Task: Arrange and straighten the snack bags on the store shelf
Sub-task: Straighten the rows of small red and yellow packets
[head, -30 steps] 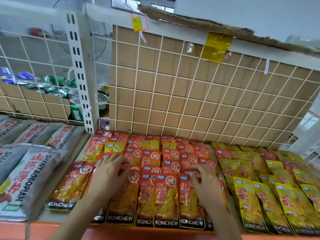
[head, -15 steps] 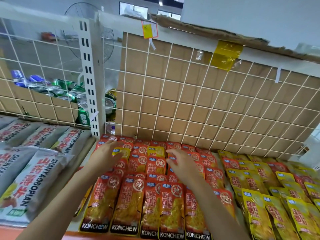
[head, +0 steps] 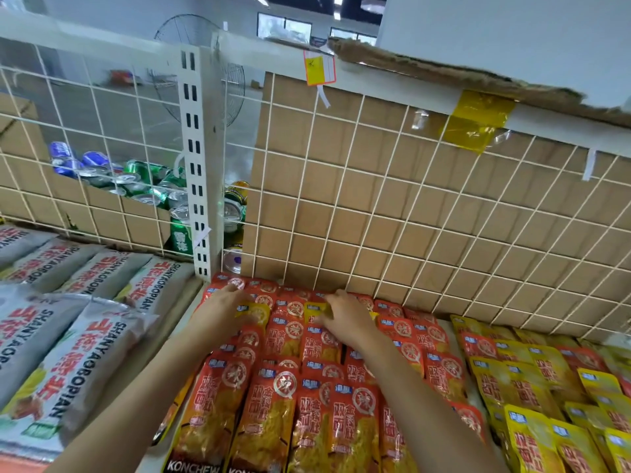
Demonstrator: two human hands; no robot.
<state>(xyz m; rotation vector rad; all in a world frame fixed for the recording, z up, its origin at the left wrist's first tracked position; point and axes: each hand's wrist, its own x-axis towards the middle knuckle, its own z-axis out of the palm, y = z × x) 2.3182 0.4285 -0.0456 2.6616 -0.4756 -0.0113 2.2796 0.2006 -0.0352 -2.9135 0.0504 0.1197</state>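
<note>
My hands have travelled up the block of red snack bags [head: 273,414]: a second ago they lay on the rows nearest me, half a second ago on the middle rows, and now both are at the back of the shelf [head: 450,331], just in front of the wire grid [head: 375,206]. My left hand [head: 223,308] lies with its fingers stretched out flat on the rear bags and holds nothing, its fingertips reaching onto a yellow packet [head: 254,314] that sits among the red ones. My right hand [head: 348,317] is bent over a second yellow packet [head: 314,308] beside it. I cannot tell whether those fingers have nipped its top edge or only press down on it. The front rows I have left behind lie overlapped in fair columns, lower edges toward me, so I judge the near part done and the back rows the work in hand. The two yellow packets look like strays from the yellow bags [head: 532,435] to my right, which lie looser and more slanted. They probably want moving across, and that side wants squaring up.
</note>
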